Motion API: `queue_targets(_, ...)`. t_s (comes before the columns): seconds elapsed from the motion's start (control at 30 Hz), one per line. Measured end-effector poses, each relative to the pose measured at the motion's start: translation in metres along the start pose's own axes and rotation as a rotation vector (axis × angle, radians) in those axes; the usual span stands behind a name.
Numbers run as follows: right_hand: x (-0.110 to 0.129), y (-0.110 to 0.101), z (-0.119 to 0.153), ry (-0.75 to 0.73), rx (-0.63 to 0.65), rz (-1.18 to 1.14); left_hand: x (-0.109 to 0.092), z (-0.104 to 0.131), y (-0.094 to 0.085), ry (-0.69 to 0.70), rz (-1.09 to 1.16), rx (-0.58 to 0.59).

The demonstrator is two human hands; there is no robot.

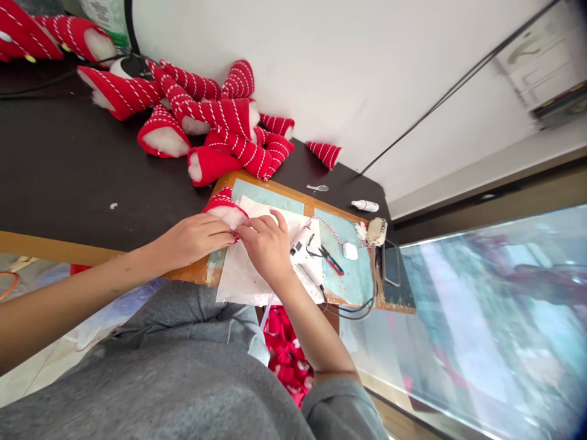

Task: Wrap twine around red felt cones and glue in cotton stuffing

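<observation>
Between my two hands lies a red felt cone (pixel 221 199) with white stitched stripes, its open end showing white stuffing and facing me. My left hand (pixel 199 240) is closed on the cone's near rim. My right hand (pixel 266 244) pinches at the right side of the same rim, fingertips close to the left ones; what sits between them is hidden. Under the hands is a white paper sheet (pixel 243 278). A white glue gun (pixel 307 263) and small pliers with red-and-black handles (pixel 334 263) lie just right of my right hand.
Several stuffed red cones (pixel 220 113) are heaped at the back left. A white bottle (pixel 365 206), a roll of cord (pixel 376 232) and a phone (pixel 391 263) lie on the right. Cables (pixel 362 311) hang near the front edge. Red pieces (pixel 287 354) fill the space below.
</observation>
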State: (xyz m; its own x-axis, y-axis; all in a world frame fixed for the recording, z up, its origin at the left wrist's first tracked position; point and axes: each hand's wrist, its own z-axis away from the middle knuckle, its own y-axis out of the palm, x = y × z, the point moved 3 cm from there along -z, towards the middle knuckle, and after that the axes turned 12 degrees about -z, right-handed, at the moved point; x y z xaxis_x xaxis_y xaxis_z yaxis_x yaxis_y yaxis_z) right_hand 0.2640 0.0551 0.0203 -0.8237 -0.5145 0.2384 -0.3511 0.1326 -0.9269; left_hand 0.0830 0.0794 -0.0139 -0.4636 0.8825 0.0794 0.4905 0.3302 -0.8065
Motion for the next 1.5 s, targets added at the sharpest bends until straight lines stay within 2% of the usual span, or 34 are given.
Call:
queue_targets(0.13,-0.004,-0.003,0.008,0.015,-0.064,-0.058,0.004,0.006,0.005,-0.041,0.048,-0.02)
queue_targets(0.3,-0.004,-0.011,0.026,-0.107,-0.216,-0.228,0.005,0.004,0.0,-0.069,0.094,-0.044)
queue_targets(0.4,-0.003,-0.013,0.032,-0.117,-0.261,-0.217,0.003,-0.001,-0.009,-0.013,0.039,-0.101)
queue_targets(0.53,-0.005,-0.023,0.035,-0.049,-0.46,-0.208,0.001,-0.008,-0.016,0.065,-0.036,-0.178)
queue_targets(0.63,-0.005,-0.026,0.037,-0.094,-0.546,-0.207,0.002,-0.009,-0.016,0.064,-0.046,-0.223)
queue_targets(0.8,-0.001,-0.012,0.044,-0.218,-0.48,-0.192,0.002,-0.01,-0.015,0.055,-0.043,-0.242)
queue_targets(0.93,0.002,-0.003,0.045,-0.251,-0.442,-0.19,0.002,-0.011,-0.016,0.065,-0.044,-0.247)
queue_targets(1.3,0.004,0.0,0.04,-0.336,-0.374,-0.138,0.003,-0.01,-0.015,0.083,-0.031,-0.244)
queue_targets(1.5,0.003,-0.001,0.037,-0.326,-0.31,-0.138,0.005,-0.008,-0.014,0.065,-0.013,-0.232)
